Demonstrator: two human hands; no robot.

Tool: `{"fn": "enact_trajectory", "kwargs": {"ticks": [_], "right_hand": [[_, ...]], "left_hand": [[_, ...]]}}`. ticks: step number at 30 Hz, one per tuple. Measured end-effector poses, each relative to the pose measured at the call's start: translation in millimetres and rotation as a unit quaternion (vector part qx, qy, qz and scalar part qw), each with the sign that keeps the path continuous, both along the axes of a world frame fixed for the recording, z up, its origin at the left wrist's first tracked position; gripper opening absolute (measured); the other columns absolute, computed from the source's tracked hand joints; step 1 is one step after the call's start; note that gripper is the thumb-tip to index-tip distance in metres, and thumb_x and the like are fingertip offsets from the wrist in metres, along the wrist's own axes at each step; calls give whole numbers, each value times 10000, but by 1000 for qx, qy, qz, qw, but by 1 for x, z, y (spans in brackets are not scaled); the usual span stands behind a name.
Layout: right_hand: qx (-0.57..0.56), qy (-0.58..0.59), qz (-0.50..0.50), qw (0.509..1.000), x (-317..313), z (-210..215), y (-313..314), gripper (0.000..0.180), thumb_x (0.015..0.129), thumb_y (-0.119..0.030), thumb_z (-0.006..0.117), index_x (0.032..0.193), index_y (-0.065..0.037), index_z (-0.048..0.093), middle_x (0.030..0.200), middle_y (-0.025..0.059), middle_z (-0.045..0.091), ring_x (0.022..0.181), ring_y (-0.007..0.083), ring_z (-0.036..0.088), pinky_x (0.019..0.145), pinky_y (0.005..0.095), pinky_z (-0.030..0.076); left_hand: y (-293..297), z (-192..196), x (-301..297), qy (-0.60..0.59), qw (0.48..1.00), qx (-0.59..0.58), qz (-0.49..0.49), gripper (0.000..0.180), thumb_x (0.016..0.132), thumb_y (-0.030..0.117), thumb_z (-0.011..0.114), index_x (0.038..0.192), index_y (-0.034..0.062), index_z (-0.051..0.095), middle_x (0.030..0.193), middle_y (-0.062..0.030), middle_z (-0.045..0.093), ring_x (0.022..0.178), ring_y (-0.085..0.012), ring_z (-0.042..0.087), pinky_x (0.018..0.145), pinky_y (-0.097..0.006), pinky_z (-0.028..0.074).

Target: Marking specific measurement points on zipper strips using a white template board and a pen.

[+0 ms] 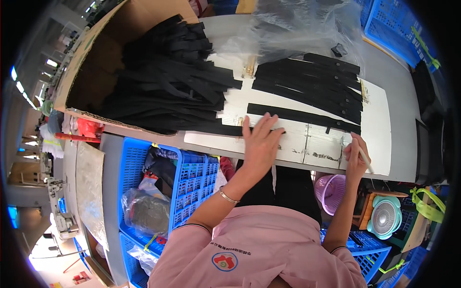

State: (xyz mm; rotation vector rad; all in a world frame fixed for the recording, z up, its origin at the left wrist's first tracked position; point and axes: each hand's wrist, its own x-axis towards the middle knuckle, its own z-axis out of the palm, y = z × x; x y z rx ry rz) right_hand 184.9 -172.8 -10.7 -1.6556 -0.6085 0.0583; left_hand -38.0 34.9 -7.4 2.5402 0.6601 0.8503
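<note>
- Left hand spread flat, fingers apart, pressing down on black fabric strip lying across white board on desk.
- Right hand closed round thin white marking pencil, tip near right end of same strip, at board's near edge.
- Step judged: marking strip against board. Best done with palm kept flat so strip stays put, pencil kept close to strip edge, strip lined up with the marks on the board.
- Risk judged: thin strip sliding or buckling under palm; mark then off.
- Stack of laid-out black strips further back on board, fanned side by side, apart from the pressed one.
- Cardboard box at left, open side toward the board, full of loose black strips spilling onto board.
- Clear plastic bag behind board; contents cannot tell.
- Blue plastic crate below desk edge, left of body: holds bagged dark items and cloth.
- Small pink basket under desk near right forearm; contents hidden.
- Small teal fan lower right.
</note>
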Motion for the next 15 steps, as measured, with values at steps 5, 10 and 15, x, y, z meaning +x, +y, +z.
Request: {"fn": "enact_trajectory", "kwargs": {"ticks": [5,10,15], "right_hand": [[-166,-97,98,977,-66,12,31,353,1006,-174,655,1341,-63,649,1099,124,736,1007,245,681,934,414,496],[-223,-340,107,907,-77,-2,33,516,932,-160,719,1420,-85,570,1240,128,711,1297,306,604,1143,481,372],[-240,-392,53,886,-54,-9,1,548,921,-153,735,1438,-90,566,1220,89,726,1367,271,559,1210,543,262]], "left_hand": [[-44,-11,48,-16,993,-45,-108,459,908,61,673,1358,10,597,1483,-194,535,1452,-365,444,1234,-611,181],[-37,-4,30,-3,997,-11,-79,696,921,118,678,1541,-34,400,1633,-232,351,1552,-422,257,1248,-604,131],[-21,-16,-8,58,997,54,-16,590,997,283,660,1464,-44,510,1561,-219,458,1516,-405,330,1232,-638,131]]}}
